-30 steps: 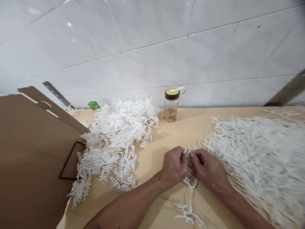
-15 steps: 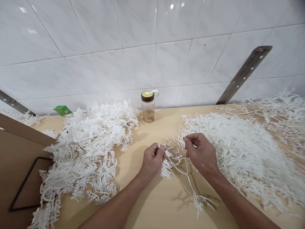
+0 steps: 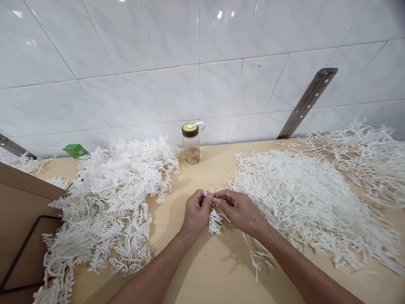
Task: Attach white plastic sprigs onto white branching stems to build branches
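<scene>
My left hand (image 3: 198, 211) is closed on a white branched plastic piece (image 3: 215, 222), whose fringed end hangs below the fingers. Fingertips of my right hand (image 3: 242, 211) pinch at the same spot, touching those of my left hand; a small white bit shows between them. A long white branched stem (image 3: 253, 255) trails down from beneath my right hand over the table. To the right lies a wide heap of small white sprigs (image 3: 294, 190), and to the left a taller heap of fringed white branches (image 3: 117, 198).
A clear bottle (image 3: 191, 147) with a yellow and black lid stands near the tiled wall. A green box (image 3: 75, 150) sits behind the left heap. Cardboard (image 3: 25, 211) is at the left edge. More white branches (image 3: 363, 156) lie back right, beside a metal bracket (image 3: 306, 103).
My right hand has moved left from the edge of the sprig heap and now meets my left hand, its fingers pinched together there. The whole view has shifted slightly.
</scene>
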Available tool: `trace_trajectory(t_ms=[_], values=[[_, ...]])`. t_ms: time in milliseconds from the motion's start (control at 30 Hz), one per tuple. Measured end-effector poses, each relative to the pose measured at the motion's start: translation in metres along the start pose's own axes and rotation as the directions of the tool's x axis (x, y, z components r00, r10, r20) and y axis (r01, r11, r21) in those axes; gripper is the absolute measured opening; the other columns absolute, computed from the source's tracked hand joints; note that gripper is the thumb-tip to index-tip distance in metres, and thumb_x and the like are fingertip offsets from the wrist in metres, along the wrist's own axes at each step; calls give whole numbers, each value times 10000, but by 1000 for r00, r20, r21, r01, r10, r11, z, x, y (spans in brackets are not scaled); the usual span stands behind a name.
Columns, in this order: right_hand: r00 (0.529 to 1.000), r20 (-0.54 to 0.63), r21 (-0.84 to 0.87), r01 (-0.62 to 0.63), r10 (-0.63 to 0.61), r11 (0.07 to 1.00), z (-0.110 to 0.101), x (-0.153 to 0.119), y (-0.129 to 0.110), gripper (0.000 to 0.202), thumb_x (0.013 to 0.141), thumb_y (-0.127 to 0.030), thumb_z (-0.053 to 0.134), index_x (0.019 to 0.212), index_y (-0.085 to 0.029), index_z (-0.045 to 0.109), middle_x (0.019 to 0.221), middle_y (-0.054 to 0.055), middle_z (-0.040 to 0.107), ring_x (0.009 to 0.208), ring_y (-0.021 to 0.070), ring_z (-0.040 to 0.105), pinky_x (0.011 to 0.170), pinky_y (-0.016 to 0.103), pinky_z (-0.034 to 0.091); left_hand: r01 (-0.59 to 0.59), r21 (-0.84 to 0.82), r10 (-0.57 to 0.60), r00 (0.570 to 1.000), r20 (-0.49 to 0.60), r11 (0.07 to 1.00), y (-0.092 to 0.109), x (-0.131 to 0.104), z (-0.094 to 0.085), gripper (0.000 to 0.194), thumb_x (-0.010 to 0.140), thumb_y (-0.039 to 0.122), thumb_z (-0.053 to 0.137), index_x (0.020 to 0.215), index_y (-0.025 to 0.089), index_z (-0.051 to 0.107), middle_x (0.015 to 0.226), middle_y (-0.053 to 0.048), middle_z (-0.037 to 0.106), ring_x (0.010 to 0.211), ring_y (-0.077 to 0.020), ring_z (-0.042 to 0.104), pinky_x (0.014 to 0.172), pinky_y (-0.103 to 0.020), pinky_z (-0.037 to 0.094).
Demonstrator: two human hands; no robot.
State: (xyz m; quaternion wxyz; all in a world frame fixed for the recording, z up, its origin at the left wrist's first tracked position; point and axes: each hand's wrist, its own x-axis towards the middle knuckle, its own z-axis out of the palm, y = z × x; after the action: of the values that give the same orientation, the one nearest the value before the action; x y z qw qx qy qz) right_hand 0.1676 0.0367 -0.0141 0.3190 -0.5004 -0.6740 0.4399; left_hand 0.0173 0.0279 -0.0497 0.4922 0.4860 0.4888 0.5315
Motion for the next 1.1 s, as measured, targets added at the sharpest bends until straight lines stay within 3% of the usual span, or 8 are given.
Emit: trace_trajectory(t_ms=[100, 267, 467, 667, 833, 1000, 1100], values=[[999, -22, 13, -24, 24, 1000, 1, 1, 2, 228, 848, -345, 576, 934, -200, 730, 873, 44, 752, 766, 193, 685, 656, 282, 519, 2, -6, -2, 1000, -2, 1000, -1, 0, 1, 342, 847, 492, 619, 754, 169, 557, 662, 12, 574, 601, -107, 488, 590, -222, 391], [996, -9, -34, -90, 90, 995, -1, -1, 2, 249, 816, -419, 617, 831, -190, 714, 743, 24, 716, 599, 155, 602, 524, 253, 443, -26, 86, 28, 1000, -15, 996, 1, -3, 2, 330, 857, 468, 602, 721, 175, 535, 605, 50, 469, 561, -92, 398, 561, -218, 340], [999, 13, -152, -32, 35, 988, -7, 1, 8, 237, 834, -368, 559, 807, -191, 714, 691, 14, 682, 575, 140, 540, 546, 258, 409, -23, 128, 20, 1000, 23, 991, 0, -4, 3, 320, 878, 448, 572, 716, 176, 519, 614, 44, 465, 575, -97, 404, 561, -224, 328], [999, 32, -100, -12, 16, 995, -12, 2, 11, 183, 799, -349, 585, 752, -194, 670, 542, -36, 570, 471, 107, 441, 458, 224, 315, -8, 160, -7, 996, 92, 987, 4, -3, 0, 356, 876, 474, 575, 697, 172, 516, 597, 47, 432, 560, -93, 374, 541, -225, 306], [1000, -10, -100, -26, 25, 995, -14, 2, 5, 204, 802, -350, 593, 758, -188, 708, 618, -7, 635, 532, 123, 507, 486, 229, 368, 5, 171, -33, 986, 165, 985, 3, 1, -6, 378, 852, 492, 586, 669, 175, 493, 587, 52, 398, 543, -89, 353, 528, -224, 291], [998, 54, -93, -19, 24, 995, -16, 0, 3, 216, 833, -357, 571, 803, -198, 714, 594, -18, 620, 493, 121, 496, 471, 234, 371, -40, 248, 3, 989, 147, 968, 3, 2, -8, 370, 866, 479, 559, 669, 182, 460, 603, 53, 360, 574, -98, 349, 547, -231, 286], [999, 51, -183, 27, -18, 983, -16, -1, 4, 190, 841, -327, 556, 789, -207, 693, 615, -15, 622, 524, 132, 521, 509, 249, 391, -59, 316, 14, 990, 141, 947, 3, 0, -7, 364, 881, 465, 533, 664, 189, 438, 596, 54, 355, 569, -100, 342, 545, -237, 274]])
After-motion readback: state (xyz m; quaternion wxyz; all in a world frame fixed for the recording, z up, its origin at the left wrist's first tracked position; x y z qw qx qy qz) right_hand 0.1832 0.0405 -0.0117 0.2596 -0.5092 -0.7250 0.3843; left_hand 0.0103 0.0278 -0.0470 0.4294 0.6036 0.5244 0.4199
